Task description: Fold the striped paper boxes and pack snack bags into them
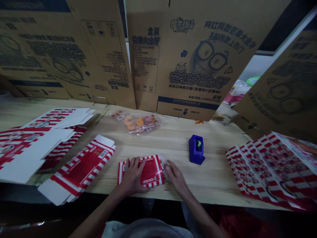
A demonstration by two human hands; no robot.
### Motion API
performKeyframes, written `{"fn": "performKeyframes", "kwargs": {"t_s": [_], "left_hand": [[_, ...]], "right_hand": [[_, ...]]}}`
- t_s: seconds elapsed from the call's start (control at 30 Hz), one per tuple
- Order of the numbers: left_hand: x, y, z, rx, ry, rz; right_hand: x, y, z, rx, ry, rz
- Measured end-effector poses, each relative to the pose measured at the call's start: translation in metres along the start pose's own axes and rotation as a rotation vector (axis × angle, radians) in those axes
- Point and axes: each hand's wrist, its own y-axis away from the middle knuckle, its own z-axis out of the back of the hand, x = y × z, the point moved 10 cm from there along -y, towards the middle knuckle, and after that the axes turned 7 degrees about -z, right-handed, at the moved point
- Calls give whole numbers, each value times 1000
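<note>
A red-and-white carton (152,170) lies flat near the close edge of the pale wooden surface (170,138), and directions here run from it, with 12 o'clock pointing away from the person. The left hand (133,175) rests on the carton's left half, its fingers spread across the printed face and its thumb toward the 6 o'clock edge. The right hand (175,175) is at the carton's 3 o'clock end, with its fingers close together against some clear plastic (161,161) there; blur makes it impossible to tell whether they pinch it.

At 9 o'clock, well apart from the left hand, is a second carton (85,162), set at a slant with white flaps at both ends. Beyond it, between 9 and 10 o'clock, flat carton blanks (32,132) are piled up, overlapping. Clear bags (141,123) with orange and pink pieces lie at 12 o'clock. A blue tape dispenser (196,150) stands at 2 o'clock, and more striped cartons (272,172) are gathered at 3 o'clock, farther off. Brown cardboard panels (180,59) with printed cartoon figures rise behind everything at 12 o'clock.
</note>
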Motion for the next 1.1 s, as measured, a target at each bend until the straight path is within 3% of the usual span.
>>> {"fn": "performKeyframes", "kwargs": {"t_s": [0.07, 0.13, 0.27, 0.3, 0.43, 0.5, 0.67, 0.77, 0.9, 1.0, 1.1], "left_hand": [[-3, -3, 3, -14, 4, 20], [0, -4, 10, -48, 6, 66], [12, 2, 36, -222, 19, 255], [12, 5, 41, -263, 27, 303], [-4, 12, 40, -303, 149, 329], [-9, 15, 33, -307, 307, 292], [5, 23, 7, -284, 992, 305], [-3, 22, -4, -210, 1338, 264], [-13, 27, -8, -159, 1514, 257], [-21, 32, -14, -59, 1617, 268], [-25, 31, -15, -15, 1598, 247]], "right_hand": [[11, 4, -34, 127, -75, 39], [19, 8, -41, 110, -119, 75], [25, 20, 3, -340, -145, 145], [25, 23, 8, -383, -187, 150], [15, 14, -10, -225, -477, 43], [12, 9, -10, -226, -530, -8], [15, 5, -6, -56, -564, -41], [14, 11, -5, 14, -552, -27], [10, 20, -4, 19, -439, 6], [9, 26, -5, 36, -320, 29], [17, 28, -8, 47, -233, 84]]}}
